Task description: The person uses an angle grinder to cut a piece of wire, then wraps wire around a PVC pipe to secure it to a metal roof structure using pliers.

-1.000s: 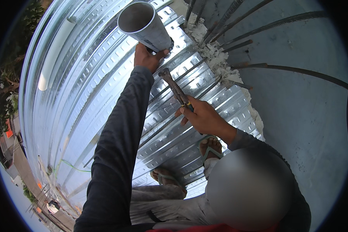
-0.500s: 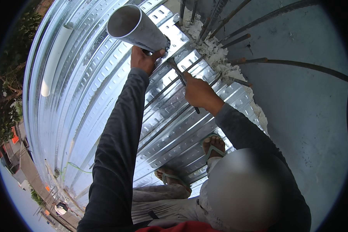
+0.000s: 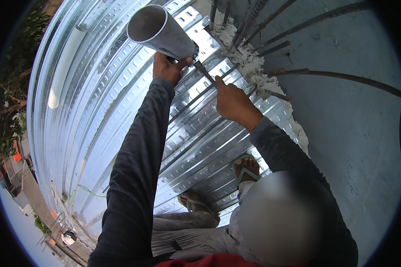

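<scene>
Looking down at a person standing on ribbed, shiny metal decking [image 3: 133, 124], with both dark-sleeved arms stretched forward. A wide grey pipe [image 3: 176, 43] stands tilted near the decking's ragged right edge, well ahead of the feet, its open mouth facing up toward the viewer. The left hand [image 3: 166, 70] is at the pipe's lower end, thumb spread out to the right along its base; its other fingers are partly hidden by the pipe, so how tightly they grip cannot be told. The right hand [image 3: 234, 101] is closed around a dark metal hand tool [image 3: 205, 73], whose tip points at the pipe's base, just beside the left thumb. Thin dark rods [image 3: 192, 103] lie across the decking below the hands. Pale, crumbly concrete [image 3: 249, 64] lines the right edge, and bent steel bars [image 3: 361, 80] reach out over a smooth grey surface [image 3: 347, 147] beyond. A second, paler pipe [image 3: 67, 66] lies near the decking's left edge. Both feet [image 3: 246, 168] wear sandals.
</scene>
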`<state>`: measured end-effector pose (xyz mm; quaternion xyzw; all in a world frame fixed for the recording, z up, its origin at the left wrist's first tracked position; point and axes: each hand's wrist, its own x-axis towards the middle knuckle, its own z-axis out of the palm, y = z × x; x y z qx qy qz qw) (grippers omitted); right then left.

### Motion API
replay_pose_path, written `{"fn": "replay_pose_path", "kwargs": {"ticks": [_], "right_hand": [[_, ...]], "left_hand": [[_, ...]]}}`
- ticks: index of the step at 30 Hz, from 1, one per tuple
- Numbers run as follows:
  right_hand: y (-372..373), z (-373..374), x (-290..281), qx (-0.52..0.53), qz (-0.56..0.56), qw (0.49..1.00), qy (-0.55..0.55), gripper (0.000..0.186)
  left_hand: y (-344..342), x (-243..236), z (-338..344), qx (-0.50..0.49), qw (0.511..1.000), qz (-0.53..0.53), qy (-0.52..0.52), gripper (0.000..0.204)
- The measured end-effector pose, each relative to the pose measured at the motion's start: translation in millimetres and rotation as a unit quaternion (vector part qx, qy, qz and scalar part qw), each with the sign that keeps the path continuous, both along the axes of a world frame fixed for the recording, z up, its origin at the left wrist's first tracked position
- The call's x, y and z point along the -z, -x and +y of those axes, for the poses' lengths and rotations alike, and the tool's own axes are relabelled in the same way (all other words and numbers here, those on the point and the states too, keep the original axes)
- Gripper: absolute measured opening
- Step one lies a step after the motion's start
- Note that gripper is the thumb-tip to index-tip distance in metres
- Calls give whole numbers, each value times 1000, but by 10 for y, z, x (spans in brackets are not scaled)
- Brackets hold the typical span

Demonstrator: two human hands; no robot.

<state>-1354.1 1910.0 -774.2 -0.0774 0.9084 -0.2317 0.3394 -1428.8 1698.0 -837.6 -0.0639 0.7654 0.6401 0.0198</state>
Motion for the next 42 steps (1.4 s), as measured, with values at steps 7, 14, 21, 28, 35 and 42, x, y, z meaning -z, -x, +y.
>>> {"fn": "replay_pose_path", "kwargs": {"ticks": [7,14,21,28,35,42], "right_hand": [[81,-3,-5,-13,4,1000,-13,46],[186,34,26,-7,-18,1000,-1,60],[168,81,162,21,-16,999,33,31],[-89,186,348,87,12,994,64,22],[4,260,349,32,40,998,38,23],[192,289,57,29,-10,998,48,32]], "left_hand": [[15,94,-31,1,1000,-4,25,64],[5,107,-45,-9,999,3,41,66],[-12,-17,2,-4,1000,-10,23,64],[-21,-171,28,-7,998,-44,33,73],[-23,-79,9,1,999,-21,40,74],[-31,-55,-6,-3,998,-19,56,77]]}}
